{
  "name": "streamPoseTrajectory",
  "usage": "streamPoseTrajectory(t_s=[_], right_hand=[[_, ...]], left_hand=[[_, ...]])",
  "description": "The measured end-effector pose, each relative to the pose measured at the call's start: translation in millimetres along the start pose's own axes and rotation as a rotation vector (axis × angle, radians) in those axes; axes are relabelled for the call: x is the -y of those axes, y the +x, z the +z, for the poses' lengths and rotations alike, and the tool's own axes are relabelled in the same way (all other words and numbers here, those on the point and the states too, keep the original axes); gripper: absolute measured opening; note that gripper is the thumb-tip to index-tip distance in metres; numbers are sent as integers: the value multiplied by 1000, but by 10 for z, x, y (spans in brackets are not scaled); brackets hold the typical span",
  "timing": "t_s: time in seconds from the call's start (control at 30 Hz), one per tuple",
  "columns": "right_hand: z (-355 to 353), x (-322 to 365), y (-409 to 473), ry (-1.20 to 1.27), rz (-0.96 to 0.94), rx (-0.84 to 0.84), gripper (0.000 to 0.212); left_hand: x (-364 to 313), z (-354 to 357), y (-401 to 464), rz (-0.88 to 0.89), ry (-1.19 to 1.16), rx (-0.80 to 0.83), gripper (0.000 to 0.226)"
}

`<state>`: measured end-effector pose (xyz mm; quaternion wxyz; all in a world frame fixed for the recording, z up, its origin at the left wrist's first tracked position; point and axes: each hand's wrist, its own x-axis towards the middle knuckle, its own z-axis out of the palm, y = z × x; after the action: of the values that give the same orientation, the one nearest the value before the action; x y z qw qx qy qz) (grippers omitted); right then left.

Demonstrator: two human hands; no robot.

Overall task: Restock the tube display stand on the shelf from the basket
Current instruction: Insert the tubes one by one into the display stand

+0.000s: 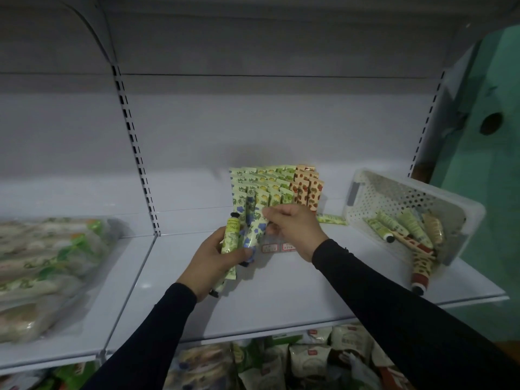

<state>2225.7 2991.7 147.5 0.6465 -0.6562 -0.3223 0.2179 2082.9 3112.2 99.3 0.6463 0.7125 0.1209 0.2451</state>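
White shelf (281, 291), tube display stand (277, 190) at back, tipped basket (408, 209) right, loose tube (332, 219) between

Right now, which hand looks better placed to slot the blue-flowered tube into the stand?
Probably the right hand: it already pinches the blue-flowered tube just before the stand, while the left hand holds spare tubes.

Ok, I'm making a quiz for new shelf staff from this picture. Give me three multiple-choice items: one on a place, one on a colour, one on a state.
1. Where is the white basket?
A. right of the tube display stand
B. on the floor
C. left of the stand

2. What colour are the flowers on the tube that the hands share?
A. red
B. blue
C. orange

3. What is the left hand doing?
A. resting flat
B. hanging idle
C. gripping several tubes

Answers: 1 A, it sits tilted at the shelf's right end. 2 B, blue blooms show between left and right hand. 3 C, fingers curl round the tubes.
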Motion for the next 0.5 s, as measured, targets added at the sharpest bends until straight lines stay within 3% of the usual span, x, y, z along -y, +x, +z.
streamPoseTrajectory(t_s=[0.17, 0.5], right_hand=[[-15, 53, 34, -34, -28, 15, 16], [0, 213, 212, -523, -353, -263, 22]], left_hand=[[24, -17, 8, 3, -39, -31, 32], [307, -340, 156, -52, 22, -312, 23]])
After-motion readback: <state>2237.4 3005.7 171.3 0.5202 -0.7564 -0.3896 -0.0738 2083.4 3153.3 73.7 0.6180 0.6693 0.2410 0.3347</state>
